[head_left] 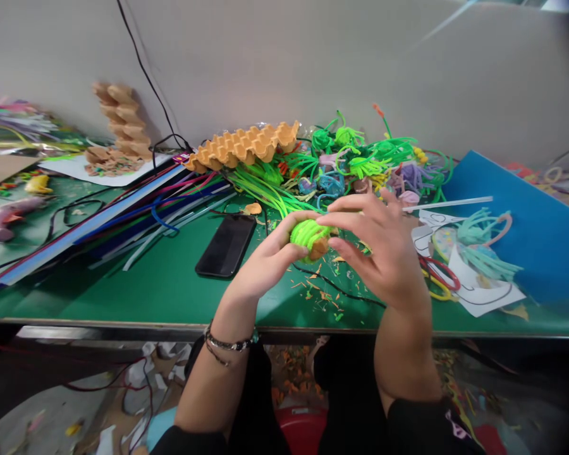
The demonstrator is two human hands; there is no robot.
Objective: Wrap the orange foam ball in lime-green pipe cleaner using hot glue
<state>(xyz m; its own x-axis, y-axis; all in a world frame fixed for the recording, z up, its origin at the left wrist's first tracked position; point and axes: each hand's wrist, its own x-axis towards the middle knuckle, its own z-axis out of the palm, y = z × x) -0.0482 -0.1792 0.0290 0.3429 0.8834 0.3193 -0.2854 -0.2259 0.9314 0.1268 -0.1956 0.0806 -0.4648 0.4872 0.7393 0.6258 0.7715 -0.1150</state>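
By the fingers [294, 222] of the left hand [268, 259], a bright green ball [307, 235] with a brown patch is pinched above the tabletop [165, 300], near the middle of its front edge. The right hand's [386, 253] fingers are held spread beside it; whether the ball is touched by them cannot be told. A phone [226, 246] is laid just left, and an egg carton [246, 146] is propped toward the back edge.

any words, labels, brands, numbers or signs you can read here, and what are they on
No text can be read.
Pale label on the red stool: too small and blurred to read.
Pale mark on the right sleeve: no letters can be made out.
Phone: dark screen, no text visible.
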